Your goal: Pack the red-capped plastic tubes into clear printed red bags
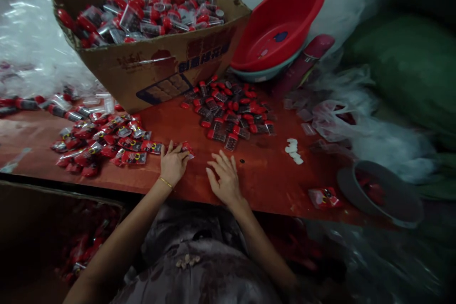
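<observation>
My left hand (173, 165), with a gold bracelet at the wrist, is palm down at the near middle of the table. Its fingers are closed on a small red printed packet (187, 148), which they partly cover. My right hand (225, 179) is open just to the right, fingers spread low over the table and nothing in them. Beyond it lies a loose pile of small clear bottles with red caps and dark contents (231, 118). Left of my left hand is a heap of similar red packets (103, 140).
A cardboard box (160, 66) full of red-capped bottles stands at the back. Behind the pile lean a red basin (278, 23) and a dark red flask (309, 59). White pieces (294, 151), a single packet (324, 197) and a grey bowl (388, 194) lie right.
</observation>
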Demonstrator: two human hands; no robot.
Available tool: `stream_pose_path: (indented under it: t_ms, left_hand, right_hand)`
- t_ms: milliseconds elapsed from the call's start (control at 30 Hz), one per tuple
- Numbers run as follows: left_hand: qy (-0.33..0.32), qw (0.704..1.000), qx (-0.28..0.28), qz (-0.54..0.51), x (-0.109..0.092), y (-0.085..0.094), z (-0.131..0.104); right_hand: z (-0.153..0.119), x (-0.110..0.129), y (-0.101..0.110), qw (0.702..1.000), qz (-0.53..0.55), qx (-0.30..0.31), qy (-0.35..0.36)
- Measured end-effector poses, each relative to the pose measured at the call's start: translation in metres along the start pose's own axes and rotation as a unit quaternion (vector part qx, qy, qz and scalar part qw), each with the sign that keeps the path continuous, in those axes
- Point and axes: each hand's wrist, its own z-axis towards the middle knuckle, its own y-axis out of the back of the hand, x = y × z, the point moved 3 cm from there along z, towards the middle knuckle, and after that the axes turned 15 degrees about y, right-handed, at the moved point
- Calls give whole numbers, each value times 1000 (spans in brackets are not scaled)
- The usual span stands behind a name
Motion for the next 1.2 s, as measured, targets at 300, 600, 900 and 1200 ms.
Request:
stream_pose_path:
  t_ms: [300, 600, 900, 1200]
  left_hand:
    - [6, 1000, -20, 5, 5, -4, 15]
    - [6, 996, -44, -77, -3, 5, 8]
    - [26, 974, -92, -206, -30, 39, -21]
    - [260, 720, 149, -626, -28, 13, -49]
  right_hand:
    - [4, 7, -5, 1000, 20, -4, -8]
    - [9, 14, 2, 999, 41, -30, -9]
    - [35, 8, -25, 904, 363, -88, -207]
    - [31, 21, -18, 943, 263, -98, -180]
